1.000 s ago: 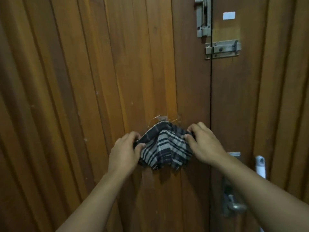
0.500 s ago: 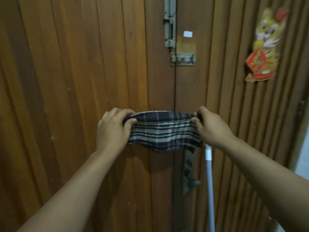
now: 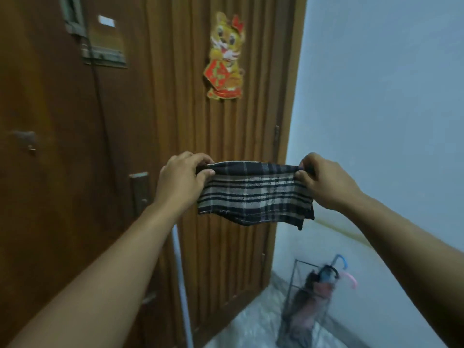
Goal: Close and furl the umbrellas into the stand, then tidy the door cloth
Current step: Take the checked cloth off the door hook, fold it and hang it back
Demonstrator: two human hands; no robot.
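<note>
A dark plaid door cloth (image 3: 253,197) hangs stretched flat in the air between my hands, folded over along its top edge. My left hand (image 3: 182,178) pinches its upper left corner and my right hand (image 3: 324,179) pinches its upper right corner. The cloth is held in front of the wooden door (image 3: 75,159), not touching it. Low at the right, furled umbrellas (image 3: 316,295) with blue and pink hooked handles stand in a thin wire stand (image 3: 297,275) against the wall.
A tiger decoration (image 3: 226,56) is stuck on the ribbed door panel. Metal bolts (image 3: 100,54) sit high on the left, and a handle plate (image 3: 139,192) is beside my left wrist. A white pole (image 3: 180,280) leans by the door. Pale blue wall (image 3: 389,96) fills the right.
The cloth has come off the door and been pulled out wide and flat between both hands. My view has swung right, bringing the wall and the umbrella stand into sight.
</note>
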